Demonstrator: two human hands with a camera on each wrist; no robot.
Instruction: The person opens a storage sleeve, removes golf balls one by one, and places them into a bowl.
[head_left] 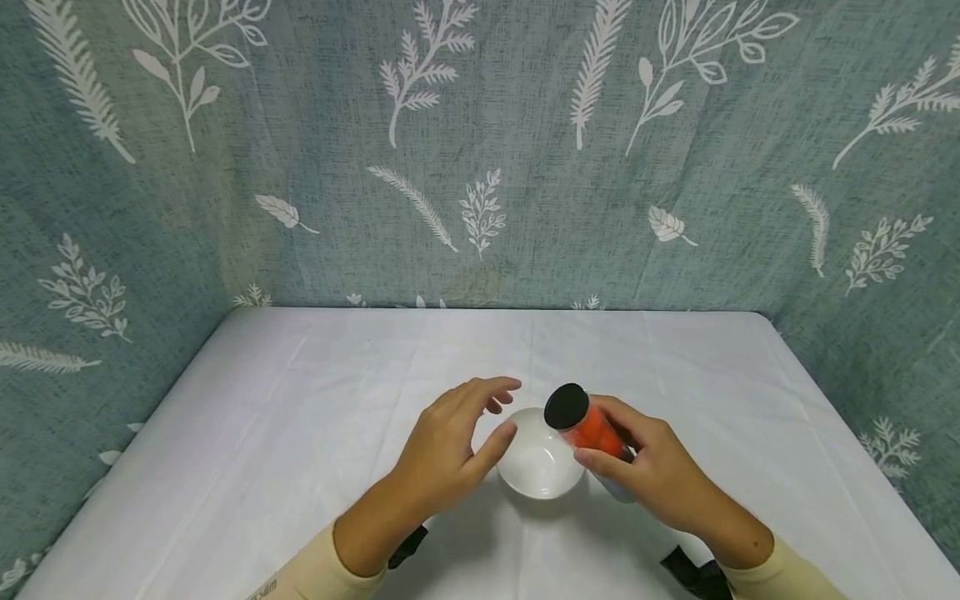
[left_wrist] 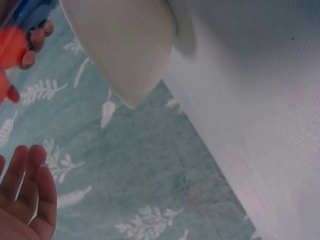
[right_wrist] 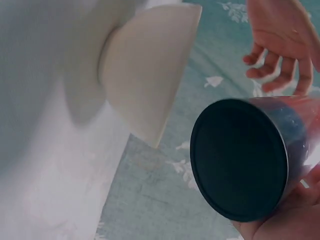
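My right hand (head_left: 660, 467) grips a clear cylindrical container (head_left: 596, 435) with a black end. Orange and blue contents show through its wall, though I cannot tell what they are. The container is tilted, its upper end leaning left over the right rim of a white bowl (head_left: 534, 462). In the right wrist view, a flat black end (right_wrist: 239, 160) of the container faces the camera. My left hand (head_left: 450, 446) hovers beside the bowl's left rim, fingers relaxed and holding nothing; in the left wrist view its fingers (left_wrist: 30, 182) are spread slightly apart.
The bowl stands on a table covered with a white cloth (head_left: 300, 433). Green-blue fabric (head_left: 525, 275) with white leaf prints hangs behind the table and along both sides. Black straps (head_left: 697, 575) show near both wrists.
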